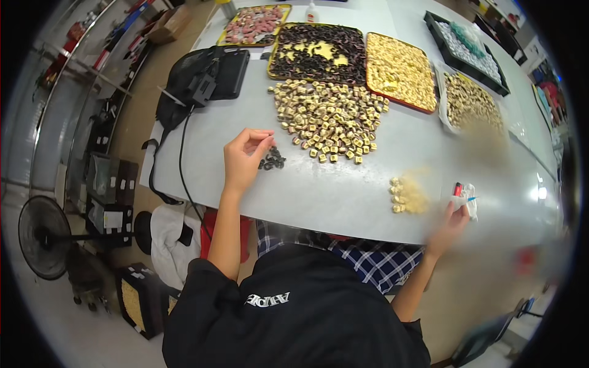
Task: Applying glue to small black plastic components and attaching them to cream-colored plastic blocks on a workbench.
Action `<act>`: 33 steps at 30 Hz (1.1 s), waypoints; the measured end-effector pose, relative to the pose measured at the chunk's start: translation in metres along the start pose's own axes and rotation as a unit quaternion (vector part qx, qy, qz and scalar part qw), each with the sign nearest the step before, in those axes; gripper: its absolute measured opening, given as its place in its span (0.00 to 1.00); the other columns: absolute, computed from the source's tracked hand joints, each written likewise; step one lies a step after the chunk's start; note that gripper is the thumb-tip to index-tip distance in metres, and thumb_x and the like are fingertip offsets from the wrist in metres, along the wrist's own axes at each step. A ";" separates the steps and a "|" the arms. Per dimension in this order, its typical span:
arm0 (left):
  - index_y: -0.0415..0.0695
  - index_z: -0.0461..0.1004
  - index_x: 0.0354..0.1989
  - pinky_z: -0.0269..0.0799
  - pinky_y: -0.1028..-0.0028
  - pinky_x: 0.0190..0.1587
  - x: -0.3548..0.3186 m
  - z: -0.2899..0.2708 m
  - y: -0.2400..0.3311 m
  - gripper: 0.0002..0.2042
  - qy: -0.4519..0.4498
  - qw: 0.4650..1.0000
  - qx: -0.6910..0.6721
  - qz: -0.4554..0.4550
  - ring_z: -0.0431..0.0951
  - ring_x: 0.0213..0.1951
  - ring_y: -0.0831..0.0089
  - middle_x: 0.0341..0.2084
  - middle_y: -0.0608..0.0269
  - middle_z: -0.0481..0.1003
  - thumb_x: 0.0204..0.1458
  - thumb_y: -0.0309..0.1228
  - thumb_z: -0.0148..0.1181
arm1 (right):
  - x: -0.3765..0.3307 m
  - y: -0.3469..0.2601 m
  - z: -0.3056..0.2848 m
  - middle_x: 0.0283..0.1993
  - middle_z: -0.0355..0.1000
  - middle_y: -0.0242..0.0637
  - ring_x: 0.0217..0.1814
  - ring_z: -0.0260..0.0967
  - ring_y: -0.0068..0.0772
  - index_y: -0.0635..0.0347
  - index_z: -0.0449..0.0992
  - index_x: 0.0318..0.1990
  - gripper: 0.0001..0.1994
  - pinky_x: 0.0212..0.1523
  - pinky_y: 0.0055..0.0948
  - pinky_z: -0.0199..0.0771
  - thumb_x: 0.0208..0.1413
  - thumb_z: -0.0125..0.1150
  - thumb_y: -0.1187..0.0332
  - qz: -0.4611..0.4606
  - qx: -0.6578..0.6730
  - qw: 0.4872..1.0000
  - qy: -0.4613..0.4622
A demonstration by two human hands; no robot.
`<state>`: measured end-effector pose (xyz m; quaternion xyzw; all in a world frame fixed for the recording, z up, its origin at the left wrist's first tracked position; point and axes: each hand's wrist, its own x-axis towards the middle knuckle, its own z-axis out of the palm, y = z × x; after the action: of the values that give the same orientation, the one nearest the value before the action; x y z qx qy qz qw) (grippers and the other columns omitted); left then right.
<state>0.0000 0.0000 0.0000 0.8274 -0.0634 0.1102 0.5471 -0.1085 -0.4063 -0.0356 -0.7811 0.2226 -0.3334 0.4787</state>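
My left hand (244,158) is raised over the table with thumb and forefinger pinched together; whatever is between the fingertips is too small to make out. Beside it lies a little heap of small black curved pieces (272,161). Over at the right, my right hand (451,226) has its fingers closed by a crumpled white tissue (472,211). A thin blue tip (472,199) and a red object (458,189) show at those fingers, and blur hides what they grip. Left of this hand sits a small group of gold block-shaped pieces (398,196).
A wide pile of gold-and-dark blocks (331,119) covers the table's middle. Behind it stand a tray of black pieces (316,52), a tray of gold pieces (400,70) and a tray of pink pieces (254,26). A black bag (184,80) trails a cable at left.
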 end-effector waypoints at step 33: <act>0.40 0.60 0.41 0.69 0.77 0.34 -0.018 0.175 0.042 0.30 -0.458 0.860 -0.217 0.066 0.75 0.30 0.75 0.25 0.59 0.74 0.29 0.23 0.73 | -0.041 -0.033 0.028 0.25 0.71 0.51 0.20 0.69 0.31 0.63 0.57 0.39 0.23 0.21 0.22 0.69 0.54 0.52 0.50 0.074 0.317 0.933 -0.151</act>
<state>-0.0070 -0.1772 -0.0334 0.6390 -0.3838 -0.2615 0.6133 -0.1151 -0.3479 -0.0276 -0.6113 0.0875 -0.2287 0.7526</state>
